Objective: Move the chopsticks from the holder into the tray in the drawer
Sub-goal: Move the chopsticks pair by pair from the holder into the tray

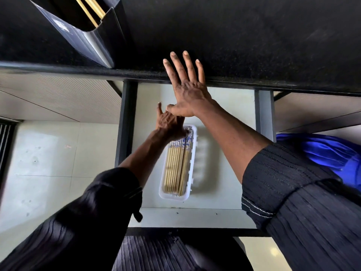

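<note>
A white plastic tray (192, 165) lies in the open drawer (224, 173) and holds several wooden chopsticks (175, 169) with blue-patterned ends. My left hand (170, 124) rests on the far, patterned ends of those chopsticks, fingers spread; whether it grips any I cannot tell. My right hand (187, 87) hovers above the drawer's back, palm down, fingers spread, reaching over the black counter edge and holding nothing. A black holder (91, 36) stands on the counter at the upper left, with a few bare wooden chopsticks (90, 8) showing inside it.
The black countertop (244, 36) spans the top of the view, overhanging the drawer. Dark drawer rails (127, 122) run along both sides. A blue cloth (328, 151) lies at the right. Pale floor tiles (48, 163) show at the lower left.
</note>
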